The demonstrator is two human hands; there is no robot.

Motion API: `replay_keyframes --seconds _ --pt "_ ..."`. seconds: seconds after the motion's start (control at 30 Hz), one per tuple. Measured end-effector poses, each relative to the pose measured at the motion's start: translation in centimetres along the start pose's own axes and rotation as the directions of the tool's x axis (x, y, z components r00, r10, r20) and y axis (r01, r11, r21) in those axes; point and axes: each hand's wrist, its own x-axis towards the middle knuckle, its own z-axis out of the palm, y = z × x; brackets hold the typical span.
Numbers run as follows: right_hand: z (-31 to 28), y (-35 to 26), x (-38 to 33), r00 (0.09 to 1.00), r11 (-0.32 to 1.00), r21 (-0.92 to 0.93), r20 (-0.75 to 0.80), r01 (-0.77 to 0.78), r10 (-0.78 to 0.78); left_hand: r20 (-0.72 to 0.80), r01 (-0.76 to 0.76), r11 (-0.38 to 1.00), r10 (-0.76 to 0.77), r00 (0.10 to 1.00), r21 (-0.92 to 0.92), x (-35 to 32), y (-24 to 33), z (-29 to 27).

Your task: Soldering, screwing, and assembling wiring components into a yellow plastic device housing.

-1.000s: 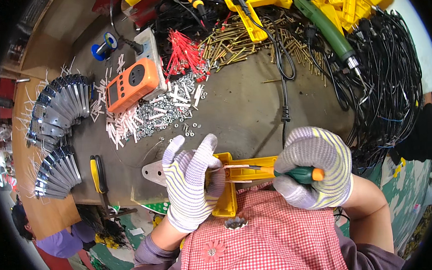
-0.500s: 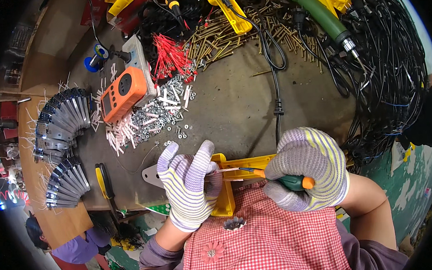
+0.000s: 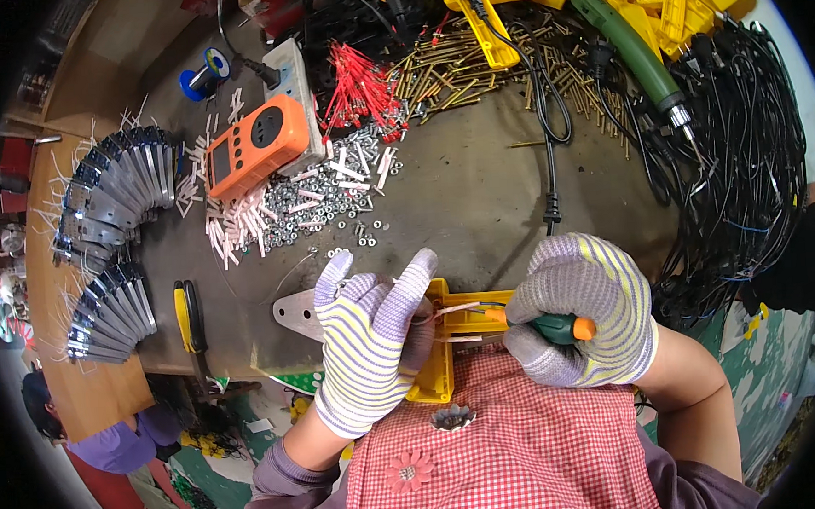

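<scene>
Hands (image 3: 362, 354), two, with one screwdriver (image 3: 557, 327) over one yellow casing (image 3: 432, 378)

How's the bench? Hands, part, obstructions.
Left hand at yellow casing, exact grip hidden. Right hand closed round green-handled tool, front end over casing. Casing open-faced, pale sleeves showing. Black cord just beyond right hand.

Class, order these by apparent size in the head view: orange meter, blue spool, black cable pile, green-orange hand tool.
1. Black cable pile
2. Orange meter
Unsure: blue spool and green-orange hand tool; right hand partly covers the tool.
</scene>
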Motion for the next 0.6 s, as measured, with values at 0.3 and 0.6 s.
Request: replay_keyframes --seconds 0.3,0.6 --pt "-0.6 -1.9 3.2 0.98 0.995 -0.103 0.197 -0.001 0.022 0.02 0.047 0.992 -0.045 0.999 -0.118 0.9 0.0 -0.4" --pt "-1.2 -3.8 7.7 0.801 0.991 -0.087 0.598 0.102 -0.03 -0.051 -0.482 0.764 0.512 0.857 -0.429 10.6 4.0 -8.8"
